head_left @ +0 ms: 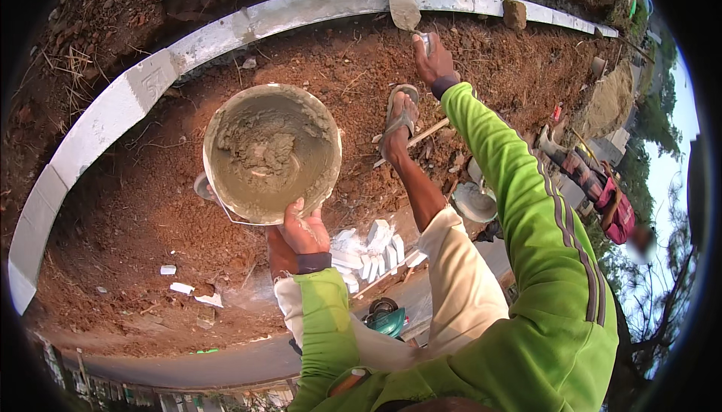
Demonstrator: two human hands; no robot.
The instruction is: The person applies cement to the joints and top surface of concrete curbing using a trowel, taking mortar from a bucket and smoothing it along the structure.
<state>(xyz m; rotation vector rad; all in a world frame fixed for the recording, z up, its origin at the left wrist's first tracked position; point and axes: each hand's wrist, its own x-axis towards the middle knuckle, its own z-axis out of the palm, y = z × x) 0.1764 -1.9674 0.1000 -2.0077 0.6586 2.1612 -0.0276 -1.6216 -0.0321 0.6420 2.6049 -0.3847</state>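
My left hand (304, 229) grips the near rim of a round bucket (331, 122), thumb over the edge. Wet grey mortar (263, 145) lies inside, heaped toward the middle. At the upper centre my right hand (434, 61) is closed around the handle of a trowel (404, 7). Its blade, smeared with mortar at the handle end, points away over the top of a low wall of pale blocks (323, 10). Whether the blade touches the wall I cannot tell. The wall curves across the far side and down the left.
My sandalled foot (401, 115) stands on reddish soil beside a wooden stick (421, 140). Broken white blocks (368, 254) lie piled near my legs, by a green power tool (387, 320). A brown lump (514, 14) rests on the wall. Another person (613, 205) is at the right, near a sand heap (609, 100).
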